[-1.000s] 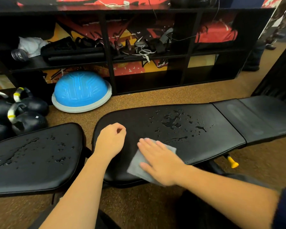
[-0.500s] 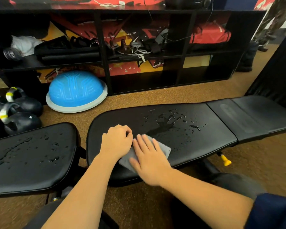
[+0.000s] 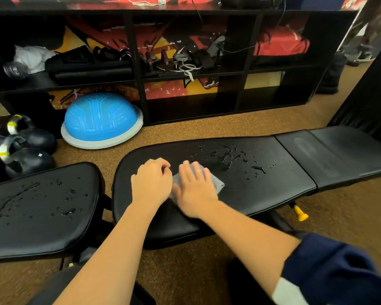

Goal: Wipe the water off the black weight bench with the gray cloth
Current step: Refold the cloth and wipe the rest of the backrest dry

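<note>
While the cloth sits under the palm: right hand [image 3: 196, 190] lies flat on the gray cloth [image 3: 218, 183], fingers spread and pressing down, not curled round it, and a bit blurred.
Left hand: the left hand [image 3: 151, 181] rests just beside the right one on the pad, fingers curled into a loose fist, grasping nothing as far as the view shows.
Bench: the black weight bench [image 3: 262, 194] runs across the middle, cloth on the nearer left part of its long pad.
Water: the water [image 3: 231, 159] is beaded just right of the cloth, further back on the pad.
Second pad: another black pad [image 3: 37, 212] on the left is wet with droplets too.
Background stuff: blue balance dome [image 3: 101, 119] and kettlebells [image 3: 24, 155] on the brown floor [image 3: 185, 271], against a black shelf unit [image 3: 139, 69].
Sleeve: dark blue sleeve [image 3: 339, 267] on the right arm.
</note>
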`<state>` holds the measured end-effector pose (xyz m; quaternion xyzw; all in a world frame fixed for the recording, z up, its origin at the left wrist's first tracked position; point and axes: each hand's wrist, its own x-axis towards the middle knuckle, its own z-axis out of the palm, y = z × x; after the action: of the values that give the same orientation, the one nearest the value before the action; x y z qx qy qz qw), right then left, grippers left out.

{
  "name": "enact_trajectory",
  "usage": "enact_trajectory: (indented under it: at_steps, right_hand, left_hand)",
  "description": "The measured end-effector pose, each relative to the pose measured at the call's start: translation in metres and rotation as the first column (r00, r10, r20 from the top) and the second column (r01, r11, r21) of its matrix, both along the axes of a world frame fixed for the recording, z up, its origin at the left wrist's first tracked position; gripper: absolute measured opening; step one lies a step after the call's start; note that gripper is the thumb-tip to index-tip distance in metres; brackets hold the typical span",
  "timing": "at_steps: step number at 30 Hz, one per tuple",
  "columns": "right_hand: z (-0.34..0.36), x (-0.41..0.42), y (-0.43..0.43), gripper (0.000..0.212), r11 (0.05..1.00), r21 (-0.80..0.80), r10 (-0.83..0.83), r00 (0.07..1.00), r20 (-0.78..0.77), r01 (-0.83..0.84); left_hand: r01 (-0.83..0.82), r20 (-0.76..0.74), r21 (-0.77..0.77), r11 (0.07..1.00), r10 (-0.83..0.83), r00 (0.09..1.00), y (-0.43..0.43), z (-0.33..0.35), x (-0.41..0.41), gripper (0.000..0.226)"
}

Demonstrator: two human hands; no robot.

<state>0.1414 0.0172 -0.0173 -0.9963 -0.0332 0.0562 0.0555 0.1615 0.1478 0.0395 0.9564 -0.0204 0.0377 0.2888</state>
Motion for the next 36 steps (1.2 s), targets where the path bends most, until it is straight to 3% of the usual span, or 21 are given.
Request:
enact_trajectory:
  at_steps: [3,6,8,10,13,15,17,20,23,25,27,28,30,31,33,36]
  right_hand:
    - [0.007,-0.020,0.026,0.071,0.970,0.037,0.241,0.970,-0.041,-0.239]
    - [0.013,-0.048,0.008,0.092,0.887,0.064,0.460,0.887,-0.041,-0.457]
    - [0.017,-0.059,-0.020,0.112,0.837,0.001,0.546,0.834,-0.072,-0.548]
    - [0.019,-0.064,-0.045,0.115,0.809,-0.058,0.578,0.810,-0.098,-0.585]
    - [0.032,-0.070,-0.058,0.094,0.816,0.060,0.578,0.812,-0.081,-0.575]
    - [0.043,-0.074,-0.061,0.074,0.823,0.203,0.540,0.842,0.006,-0.530]
    - [0.052,-0.080,-0.061,0.062,0.844,0.295,0.448,0.891,0.068,-0.447]
    - [0.056,-0.079,-0.059,0.045,0.903,0.208,0.362,0.926,0.106,-0.376]
    - [0.056,-0.074,-0.055,0.025,0.925,0.181,0.330,0.942,0.056,-0.334]
    - [0.056,-0.072,-0.055,0.017,0.922,0.287,0.264,0.964,0.029,-0.261]
    - [0.059,-0.069,-0.055,0.013,0.855,0.499,0.162,0.987,0.006,-0.143]
    - [0.061,-0.066,-0.055,0.014,0.798,0.596,0.109,0.994,0.000,-0.088]
    - [0.069,-0.061,-0.056,0.017,0.675,0.738,0.012,1.000,0.000,-0.008]
    - [0.073,-0.060,-0.057,0.019,0.609,0.793,-0.026,1.000,-0.013,0.027]
    - [0.080,-0.058,-0.057,0.018,0.461,0.885,-0.070,0.997,-0.037,0.065]
    - [0.083,-0.053,-0.053,0.017,0.247,0.961,-0.098,0.990,-0.099,0.120]
  left_hand:
    - [-0.065,0.008,-0.110,0.992,0.067,0.998,0.000,0.003,0.003,0.019]
    - [-0.058,0.019,-0.171,0.984,0.062,0.998,0.004,0.001,0.006,0.019]
    - [-0.018,0.015,-0.173,0.985,0.021,1.000,0.006,0.002,0.008,0.019]
    - [0.081,-0.013,-0.112,0.990,-0.083,0.996,0.007,0.004,0.009,0.021]
    - [0.304,-0.072,0.067,0.950,-0.299,0.952,0.009,0.006,0.005,0.024]
    - [0.370,-0.091,0.095,0.924,-0.362,0.928,0.011,0.006,0.001,0.024]
    - [0.371,-0.073,0.039,0.928,-0.368,0.927,0.014,0.007,-0.001,0.024]
    - [0.335,-0.081,-0.048,0.941,-0.338,0.938,0.018,0.012,-0.004,0.028]
    - [0.333,-0.196,-0.188,0.924,-0.367,0.909,0.020,0.021,-0.008,0.043]
    - [0.337,-0.327,-0.382,0.861,-0.467,0.822,0.020,0.026,-0.015,0.037]
    - [0.348,-0.404,-0.508,0.788,-0.575,0.712,0.022,0.030,-0.023,0.032]
    - [0.365,-0.414,-0.536,0.761,-0.614,0.672,0.024,0.031,-0.027,0.040]
    - [0.428,-0.391,-0.560,0.710,-0.682,0.619,0.025,0.036,-0.034,0.051]
    - [0.449,-0.368,-0.572,0.686,-0.705,0.606,0.025,0.041,-0.038,0.047]
    - [0.421,-0.325,-0.623,0.659,-0.709,0.626,0.025,0.046,-0.042,0.034]
    - [0.361,-0.252,-0.631,0.686,-0.622,0.741,0.022,0.043,-0.037,0.020]
